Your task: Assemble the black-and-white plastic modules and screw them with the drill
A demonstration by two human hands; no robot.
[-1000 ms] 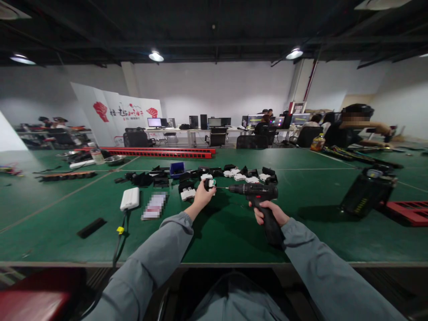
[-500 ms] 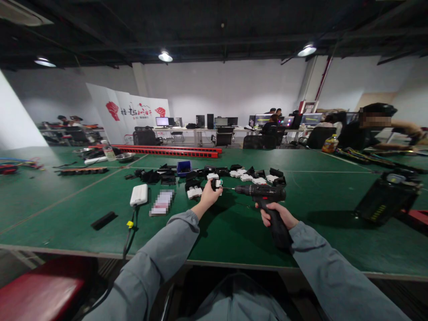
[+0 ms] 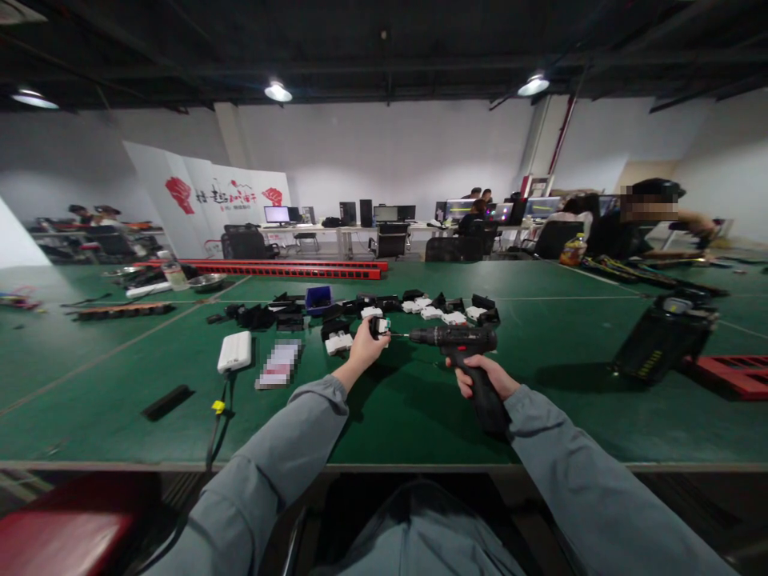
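My left hand (image 3: 368, 348) is closed on a small black-and-white plastic part (image 3: 379, 326) with a bit of green on it, held just above the table. In my right hand (image 3: 485, 376) is a black cordless drill (image 3: 456, 339), gripped by its handle and lying level. Its thin bit points left and reaches the part; whether the tip sits in a screw is too small to tell. Behind my left hand lie several loose black plastic pieces (image 3: 258, 314) and white plastic pieces (image 3: 454, 318). A blue bin (image 3: 318, 299) stands among them.
On the green table (image 3: 408, 428), a white power bank (image 3: 234, 351) with a cable, a phone (image 3: 279, 364) and a black strip (image 3: 168, 402) lie left. Red slotted rails (image 3: 324, 272) run along the back. A black box-shaped device (image 3: 663, 340) stands right; a co-worker (image 3: 636, 220) sits beyond.
The whole view has shifted slightly, so most things sit further left. Both hands keep hold of the part and the drill, with the bit still at the part.
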